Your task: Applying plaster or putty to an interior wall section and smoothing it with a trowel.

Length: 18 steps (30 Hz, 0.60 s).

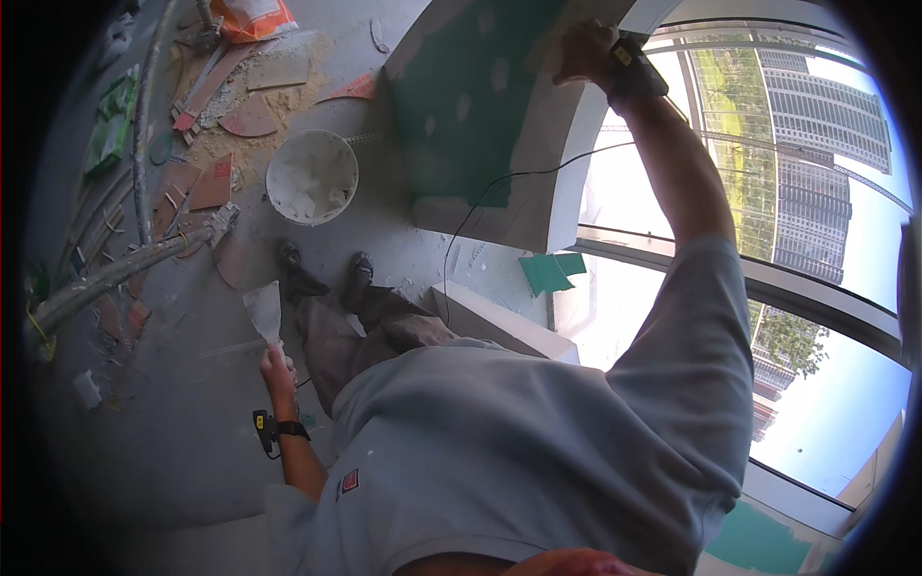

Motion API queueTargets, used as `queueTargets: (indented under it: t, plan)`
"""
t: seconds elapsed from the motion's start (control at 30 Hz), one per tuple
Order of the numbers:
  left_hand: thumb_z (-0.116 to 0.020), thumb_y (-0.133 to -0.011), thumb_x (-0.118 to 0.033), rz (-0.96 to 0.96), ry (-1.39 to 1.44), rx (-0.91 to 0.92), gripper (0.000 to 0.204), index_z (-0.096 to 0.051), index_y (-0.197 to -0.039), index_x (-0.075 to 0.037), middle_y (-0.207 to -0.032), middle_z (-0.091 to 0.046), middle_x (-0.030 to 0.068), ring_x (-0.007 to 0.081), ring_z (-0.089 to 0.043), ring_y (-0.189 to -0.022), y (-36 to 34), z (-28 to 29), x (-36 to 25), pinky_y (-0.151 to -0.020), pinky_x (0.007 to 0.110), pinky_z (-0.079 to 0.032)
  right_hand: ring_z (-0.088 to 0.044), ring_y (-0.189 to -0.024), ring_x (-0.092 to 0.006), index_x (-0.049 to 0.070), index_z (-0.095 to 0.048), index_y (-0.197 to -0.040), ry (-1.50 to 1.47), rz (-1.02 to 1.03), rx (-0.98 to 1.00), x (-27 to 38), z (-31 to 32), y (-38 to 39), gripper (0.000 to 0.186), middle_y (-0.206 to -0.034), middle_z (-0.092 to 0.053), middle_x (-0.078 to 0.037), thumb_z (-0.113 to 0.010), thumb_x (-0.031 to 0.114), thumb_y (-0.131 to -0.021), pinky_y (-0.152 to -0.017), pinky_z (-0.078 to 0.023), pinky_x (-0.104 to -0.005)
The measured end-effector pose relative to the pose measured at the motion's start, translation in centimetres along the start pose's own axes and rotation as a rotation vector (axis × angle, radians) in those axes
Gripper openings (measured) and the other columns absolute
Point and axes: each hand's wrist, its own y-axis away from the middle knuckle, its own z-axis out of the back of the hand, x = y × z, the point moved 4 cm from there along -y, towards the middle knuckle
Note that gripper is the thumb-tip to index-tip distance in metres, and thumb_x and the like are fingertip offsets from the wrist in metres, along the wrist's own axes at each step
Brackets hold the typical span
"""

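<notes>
My left hand [279, 372], low on the left, is closed around the handle of a putty knife [263, 309]. Its wide, whitish blade points up, away from my body. My right arm reaches far out to the upper right. There my right hand [584, 53] lies against the pale edge of a boxed plasterboard structure [552, 144], fingers partly bent and apart, with no tool visible in it. The structure's green face [461, 106] carries pale filler patches and a whitish band along its side. A white bucket [312, 178] with lumpy white compound inside stands on the floor near my feet.
Board offcuts [252, 115], dusty debris and an orange bag [254, 17] lie at the upper left. Dirty metal poles [120, 274] cross the left side. A thin black cable [519, 176] hangs across the structure. Large windows [768, 259] line the right. Green scraps [552, 273] lie near the low ledge.
</notes>
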Motion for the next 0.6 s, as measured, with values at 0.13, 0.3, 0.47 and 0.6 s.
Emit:
queueTargets:
  t: [0.13, 0.3, 0.47, 0.6]
  plan:
    - [-0.033, -0.094, -0.041, 0.014, 0.002, -0.009, 0.045, -0.052, -0.106, -0.002, -0.052, -0.038, -0.0022, 0.0065, -0.033, -0.034, 0.4, 0.2, 0.0, -0.030, 0.022, -0.025, -0.055, -0.095, -0.0258, 0.012, -0.066, -0.097, -0.158, 0.098, 0.137, 9.0, -6.7, 5.0, 0.056, -0.094, -0.062, -0.007, -0.071, 0.049, -0.054, -0.076, -0.044, -0.0473]
    - [-0.033, -0.094, -0.041, -0.031, -0.006, 0.023, 0.045, -0.052, -0.107, -0.003, -0.053, -0.038, -0.0022, 0.0065, -0.034, -0.034, 0.8, 0.8, -0.7, -0.030, 0.022, -0.026, -0.053, -0.094, -0.0261, 0.008, -0.065, -0.092, -0.084, 0.133, 0.236, 15.9, -12.1, 11.9, 0.054, -0.089, -0.060, -0.009, -0.072, 0.044, -0.053, -0.073, -0.043, -0.0409]
    - [-0.033, -0.094, -0.041, -0.057, -0.081, 0.018, 0.044, -0.051, -0.108, -0.004, -0.053, -0.038, -0.0024, 0.0060, -0.033, -0.035, 1.7, 1.5, -1.1, -0.030, 0.021, -0.025, -0.049, -0.101, -0.0286, 0.008, -0.064, -0.101, 0.043, 0.222, 0.339, 21.2, -16.2, 17.6, 0.035, -0.103, -0.059, -0.009, -0.061, 0.028, -0.073, -0.080, -0.039, -0.0444]
    - [-0.033, -0.094, -0.041, -0.015, -0.097, -0.005, 0.043, -0.051, -0.109, -0.004, -0.053, -0.037, -0.0025, 0.0058, -0.033, -0.035, 3.1, 1.9, -1.7, -0.030, 0.022, -0.025, -0.048, -0.101, -0.0303, 0.007, -0.062, -0.105, 0.092, 0.290, 0.353, 23.1, -17.9, 20.7, 0.031, -0.104, -0.058, -0.011, -0.056, 0.021, -0.078, -0.079, -0.039, -0.0442]
